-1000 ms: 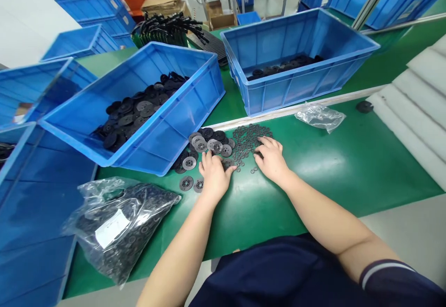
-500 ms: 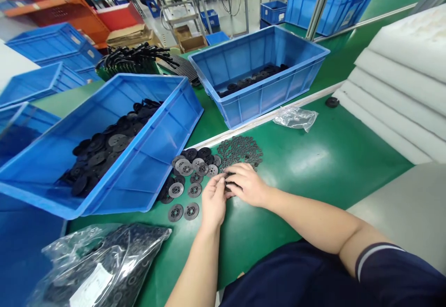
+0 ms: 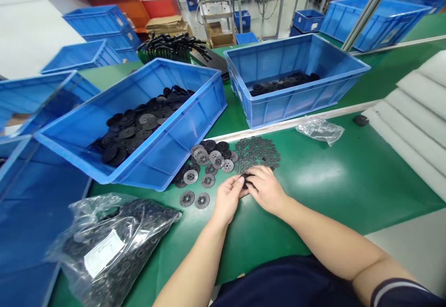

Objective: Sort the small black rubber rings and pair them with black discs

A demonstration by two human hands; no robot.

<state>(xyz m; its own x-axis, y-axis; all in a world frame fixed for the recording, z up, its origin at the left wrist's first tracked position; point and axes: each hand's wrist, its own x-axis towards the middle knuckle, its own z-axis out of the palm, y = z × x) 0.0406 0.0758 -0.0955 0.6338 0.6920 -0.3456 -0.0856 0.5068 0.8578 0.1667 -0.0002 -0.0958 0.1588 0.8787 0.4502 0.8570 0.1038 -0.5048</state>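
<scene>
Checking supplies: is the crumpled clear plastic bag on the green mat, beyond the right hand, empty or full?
Empty: the clear plastic bag lies flat and crumpled, with no black parts visible inside it.

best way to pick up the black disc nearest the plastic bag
Pinch the disc by its outer rim, coming from above on the near side. It lies flat on the green mat, and its near edge looks free of other discs.
</scene>
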